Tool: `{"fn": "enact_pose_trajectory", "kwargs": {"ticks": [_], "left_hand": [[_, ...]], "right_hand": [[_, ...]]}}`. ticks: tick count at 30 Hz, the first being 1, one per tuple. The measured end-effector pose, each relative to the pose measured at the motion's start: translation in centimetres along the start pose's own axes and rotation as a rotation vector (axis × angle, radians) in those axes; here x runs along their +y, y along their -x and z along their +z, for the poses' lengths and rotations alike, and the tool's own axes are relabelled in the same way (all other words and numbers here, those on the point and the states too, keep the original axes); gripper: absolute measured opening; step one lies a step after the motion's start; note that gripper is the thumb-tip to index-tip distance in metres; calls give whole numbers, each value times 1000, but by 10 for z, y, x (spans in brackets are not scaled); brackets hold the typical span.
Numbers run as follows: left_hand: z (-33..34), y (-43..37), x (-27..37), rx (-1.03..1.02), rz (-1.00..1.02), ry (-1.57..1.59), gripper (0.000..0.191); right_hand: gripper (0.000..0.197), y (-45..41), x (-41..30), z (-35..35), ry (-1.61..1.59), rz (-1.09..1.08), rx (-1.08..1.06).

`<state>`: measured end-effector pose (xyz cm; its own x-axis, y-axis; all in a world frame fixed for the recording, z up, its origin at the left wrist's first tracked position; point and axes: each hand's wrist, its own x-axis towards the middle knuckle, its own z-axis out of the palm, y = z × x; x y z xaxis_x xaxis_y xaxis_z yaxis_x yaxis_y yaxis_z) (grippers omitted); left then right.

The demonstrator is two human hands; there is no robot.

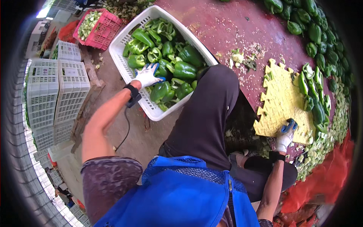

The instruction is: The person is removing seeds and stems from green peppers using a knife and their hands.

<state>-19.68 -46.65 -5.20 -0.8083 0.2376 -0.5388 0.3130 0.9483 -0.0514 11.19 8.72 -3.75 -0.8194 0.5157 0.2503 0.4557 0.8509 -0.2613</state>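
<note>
My left hand (pixel 148 75), in a white glove with blue fingertips, lies with spread fingers on green bell peppers (pixel 185 70) in a white plastic crate (pixel 120 58). Many of these peppers are cut open. My right hand (pixel 286 132), gloved the same way, rests at the near edge of a yellow foam mat (pixel 280 99); its fingers are curled, and whether it holds something small cannot be told. Cut pepper pieces (pixel 312 85) and a whole-looking pepper lie along the mat's right side.
A heap of whole green peppers (pixel 314 32) fills the upper right, with pepper scraps (pixel 337 119) below. Seeds dot the dark red surface (pixel 198 17). A pink crate (pixel 106 31) of scraps and stacked white crates (pixel 42 93) stand left. Red mesh (pixel 320 181) lies lower right.
</note>
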Motion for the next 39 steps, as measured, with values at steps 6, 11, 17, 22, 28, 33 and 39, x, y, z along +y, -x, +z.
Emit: {"fn": "enact_pose_trajectory", "kwargs": {"ticks": [6, 11, 17, 22, 28, 33, 39], "left_hand": [[-13, 19, 57, -62, 275, 106, 106], [-15, 28, 67, -171, 470, -29, 105], [24, -12, 52, -180, 424, -113, 68], [-32, -12, 50, -266, 397, 140, 65], [-71, -60, -46, 381, 38, -320, 83], [-32, -97, -87, 358, -75, -142, 97], [-27, -141, -96, 300, -203, -120, 95]], "right_hand": [[33, 1, -2, -2, -24, -11, 22], [32, 4, 8, -1, 6, -33, 23], [33, -2, -2, 3, 40, 7, 0], [37, 3, 5, 1, 62, 29, 0], [42, 2, 8, 0, 39, 34, -46], [33, 1, 10, 7, 34, 5, -60], [39, 7, 24, 14, 63, 99, 49]]}}
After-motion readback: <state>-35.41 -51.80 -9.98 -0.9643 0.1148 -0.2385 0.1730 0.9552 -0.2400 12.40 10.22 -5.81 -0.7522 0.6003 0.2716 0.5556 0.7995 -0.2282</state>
